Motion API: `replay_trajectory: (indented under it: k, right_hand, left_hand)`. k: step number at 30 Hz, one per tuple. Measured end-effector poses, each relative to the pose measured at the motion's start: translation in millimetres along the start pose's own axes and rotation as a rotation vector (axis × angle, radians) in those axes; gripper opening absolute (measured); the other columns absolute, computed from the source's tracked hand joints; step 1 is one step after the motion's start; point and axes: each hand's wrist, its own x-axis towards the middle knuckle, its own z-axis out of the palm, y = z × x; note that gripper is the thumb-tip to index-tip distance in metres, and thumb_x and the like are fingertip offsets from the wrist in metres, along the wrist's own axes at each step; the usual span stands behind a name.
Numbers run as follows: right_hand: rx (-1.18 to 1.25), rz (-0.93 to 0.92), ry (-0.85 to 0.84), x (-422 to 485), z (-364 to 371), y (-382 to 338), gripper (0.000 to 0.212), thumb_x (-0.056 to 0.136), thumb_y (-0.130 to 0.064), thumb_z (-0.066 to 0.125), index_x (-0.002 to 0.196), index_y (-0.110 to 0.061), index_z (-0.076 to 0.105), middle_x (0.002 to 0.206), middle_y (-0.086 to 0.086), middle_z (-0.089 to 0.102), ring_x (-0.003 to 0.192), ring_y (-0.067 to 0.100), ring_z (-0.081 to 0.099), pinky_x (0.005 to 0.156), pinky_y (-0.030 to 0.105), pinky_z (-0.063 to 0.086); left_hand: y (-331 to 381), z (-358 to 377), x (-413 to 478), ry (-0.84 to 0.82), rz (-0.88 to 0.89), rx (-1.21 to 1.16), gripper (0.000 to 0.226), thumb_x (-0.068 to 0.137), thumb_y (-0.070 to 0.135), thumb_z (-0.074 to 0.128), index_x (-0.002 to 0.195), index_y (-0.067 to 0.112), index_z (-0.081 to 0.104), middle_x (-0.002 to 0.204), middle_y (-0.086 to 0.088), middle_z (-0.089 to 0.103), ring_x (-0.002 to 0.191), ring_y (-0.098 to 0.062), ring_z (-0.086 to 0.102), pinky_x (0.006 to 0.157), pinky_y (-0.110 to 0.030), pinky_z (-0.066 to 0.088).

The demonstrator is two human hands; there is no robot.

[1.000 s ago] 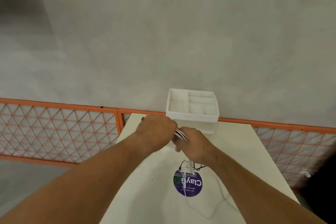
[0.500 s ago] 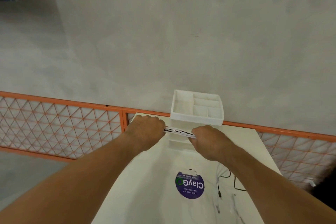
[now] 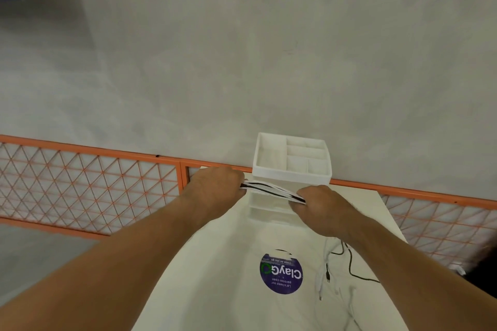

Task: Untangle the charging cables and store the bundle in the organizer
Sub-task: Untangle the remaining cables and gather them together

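A bundle of black and white charging cables runs taut between my two hands above the white table. My left hand grips one end of the bundle, my right hand grips it further along. The loose cable tails hang from under my right hand and lie on the table, with plugs showing. The white organizer stands just behind the hands at the table's far edge; its top tray has several compartments, and its lower drawers are partly hidden by the cables.
A round purple sticker is on the table near the middle. An orange mesh railing runs behind the table on both sides. Beyond it lies a grey concrete floor.
My hands have drawn apart, the right one sliding right along the bundle, so the cables now stretch out between them. The loose tails have shifted right on the table.
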Motion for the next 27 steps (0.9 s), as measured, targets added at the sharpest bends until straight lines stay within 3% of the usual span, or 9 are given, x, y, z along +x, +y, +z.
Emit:
replay_trajectory:
  k: [3,5,8,11,15,20,24,27]
  right_hand:
    - [0.263,-0.055,-0.057,-3.7,-1.2,-10.5,0.019,0.089,-0.042,0.061,0.090,-0.023,0.061,0.082,-0.005,0.063,0.074,0.013,0.060,0.064,0.029,0.046]
    - [0.298,-0.065,-0.049,-3.4,1.7,-21.0,0.020,0.086,-0.042,0.064,0.087,-0.023,0.059,0.079,-0.005,0.062,0.071,0.014,0.058,0.063,0.030,0.047]
    - [0.148,-0.042,0.041,-0.1,9.0,-31.1,0.027,0.090,-0.045,0.054,0.083,-0.019,0.057,0.082,0.000,0.063,0.077,0.021,0.062,0.072,0.039,0.054]
    - [0.015,-0.006,0.076,0.7,10.1,-34.4,0.033,0.096,-0.045,0.041,0.075,-0.022,0.051,0.084,0.002,0.062,0.079,0.024,0.061,0.069,0.035,0.050]
    - [-0.083,-0.044,0.042,0.2,3.3,-37.7,0.025,0.099,-0.039,0.040,0.084,-0.022,0.050,0.085,0.001,0.056,0.080,0.022,0.057,0.069,0.031,0.047]
    - [-0.311,-0.184,0.038,0.8,-10.9,-44.5,0.020,0.099,-0.033,0.040,0.086,-0.020,0.048,0.083,0.002,0.051,0.073,0.022,0.051,0.060,0.029,0.038]
    - [-0.481,-0.289,0.031,-0.8,-25.7,-49.8,0.022,0.100,-0.030,0.040,0.103,-0.014,0.055,0.093,0.009,0.058,0.074,0.023,0.046,0.058,0.030,0.034]
    - [-0.546,-0.345,0.039,0.1,-36.1,-48.3,0.021,0.098,-0.021,0.046,0.113,-0.010,0.053,0.103,0.012,0.060,0.079,0.027,0.052,0.062,0.031,0.036]
  left_hand:
    - [9.1,-1.7,2.0,0.013,0.031,0.000,0.028,0.100,0.038,0.037,0.104,0.019,0.057,0.100,-0.001,0.064,0.082,-0.021,0.057,0.065,-0.029,0.036]
    - [17.5,-0.7,3.4,-0.003,0.054,-0.015,0.029,0.100,0.037,0.038,0.105,0.017,0.057,0.098,-0.002,0.064,0.076,-0.020,0.052,0.064,-0.030,0.035]
    - [23.5,-0.1,3.9,0.000,0.042,-0.066,0.027,0.099,0.037,0.039,0.100,0.017,0.057,0.084,0.000,0.055,0.070,-0.016,0.046,0.061,-0.029,0.033]
    - [23.7,1.0,0.9,0.001,0.012,-0.118,0.022,0.099,0.037,0.040,0.088,0.020,0.048,0.079,0.003,0.047,0.069,-0.015,0.046,0.061,-0.028,0.034]
    - [19.9,4.9,-3.5,-0.085,0.002,-0.238,0.024,0.095,0.041,0.046,0.079,0.024,0.046,0.074,0.006,0.050,0.067,-0.012,0.048,0.064,-0.028,0.034]
    - [23.5,-7.4,2.6,-0.372,0.020,-0.824,0.008,0.084,0.018,0.063,0.089,0.022,0.059,0.090,0.001,0.065,0.081,-0.017,0.060,0.068,-0.027,0.045]
    - [29.8,-15.3,2.7,-0.598,-0.052,-1.139,0.002,0.087,0.011,0.057,0.085,0.011,0.056,0.065,-0.007,0.063,0.064,-0.021,0.058,0.060,-0.030,0.047]
    - [39.7,-15.5,-3.8,-0.641,-0.108,-1.315,0.028,0.094,0.029,0.058,0.072,0.012,0.053,0.048,-0.002,0.044,0.048,-0.017,0.044,0.055,-0.027,0.049]
